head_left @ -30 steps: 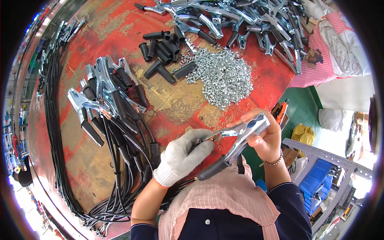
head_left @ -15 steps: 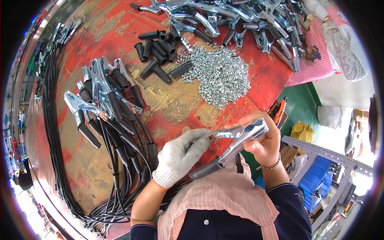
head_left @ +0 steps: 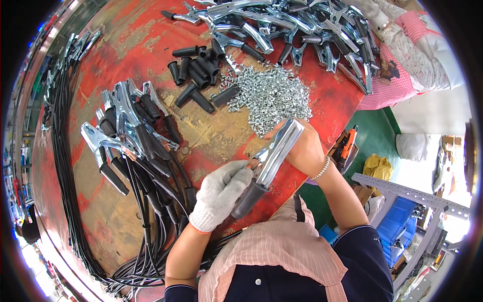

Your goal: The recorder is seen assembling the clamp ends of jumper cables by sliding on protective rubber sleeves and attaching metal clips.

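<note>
My left hand [head_left: 221,191], in a white knit glove, is closed on a silver metal spring clamp [head_left: 279,153], near a copper-coloured piece at its middle. The clamp is tilted, jaw end up and to the right, its black sleeved handle [head_left: 250,200] pointing down toward me. Behind the clamp is my bare right hand [head_left: 304,151], with a beaded bracelet at the wrist. Most of its fingers are hidden by the clamp, so their grip cannot be told. Just beyond it lies a heap of small silver fasteners [head_left: 276,95].
Left on the worn red table [head_left: 201,133] lie clamps with black cables [head_left: 151,201] and another long cable bundle [head_left: 63,166]. Black sleeves [head_left: 198,70] sit beyond. Many loose clamps [head_left: 287,22] cover the far edge, near another person's patterned sleeve [head_left: 410,50]. A metal rack [head_left: 407,189] stands at right.
My right hand has moved from the clamp's jaw end away from me, toward the fastener heap. The clamp has turned more upright in my left hand.
</note>
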The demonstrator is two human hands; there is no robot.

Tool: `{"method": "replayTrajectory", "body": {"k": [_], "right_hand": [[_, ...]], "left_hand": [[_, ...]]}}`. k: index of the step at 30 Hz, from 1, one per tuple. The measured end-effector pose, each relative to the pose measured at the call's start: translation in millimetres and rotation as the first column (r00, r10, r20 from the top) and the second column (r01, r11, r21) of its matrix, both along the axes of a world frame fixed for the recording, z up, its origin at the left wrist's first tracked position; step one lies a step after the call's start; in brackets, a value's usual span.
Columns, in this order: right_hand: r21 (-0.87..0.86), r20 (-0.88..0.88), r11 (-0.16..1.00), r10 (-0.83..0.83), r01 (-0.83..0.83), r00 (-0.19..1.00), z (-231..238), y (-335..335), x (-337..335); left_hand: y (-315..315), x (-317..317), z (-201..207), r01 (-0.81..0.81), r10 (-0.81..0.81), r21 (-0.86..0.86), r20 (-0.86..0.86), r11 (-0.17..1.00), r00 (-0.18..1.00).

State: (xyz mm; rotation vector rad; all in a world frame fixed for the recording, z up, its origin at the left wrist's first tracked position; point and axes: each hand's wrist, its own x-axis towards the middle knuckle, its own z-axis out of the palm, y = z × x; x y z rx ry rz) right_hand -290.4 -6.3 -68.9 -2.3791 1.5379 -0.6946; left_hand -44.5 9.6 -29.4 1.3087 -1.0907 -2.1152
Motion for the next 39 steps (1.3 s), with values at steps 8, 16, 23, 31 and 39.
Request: {"method": "replayTrajectory", "body": {"k": [8,16,23,31,39], "right_hand": [[-0.060,-0.303,0.993,0.077,-0.100,0.950,5,-23,12],[0.412,0.520,0.907,-0.151,-0.091,0.841,33,-6,26],[0.686,0.728,0.554,-0.541,-0.472,0.422,27,24,31],[0.655,0.747,0.544,-0.570,-0.525,0.342,25,33,26],[0.641,0.706,0.503,-0.683,-0.580,0.188,27,73,19]], "left_hand": [[-2,-6,24,0.139,-0.111,-0.156,0.174,0.978,0.978],[-3,-3,30,0.140,-0.122,-0.128,0.137,0.982,0.983],[2,-1,30,0.144,-0.133,-0.132,0.093,0.981,0.987],[0,0,29,0.187,-0.168,-0.163,0.122,0.969,0.978],[5,-9,24,0.580,0.151,-0.793,0.606,0.184,0.781]]}}
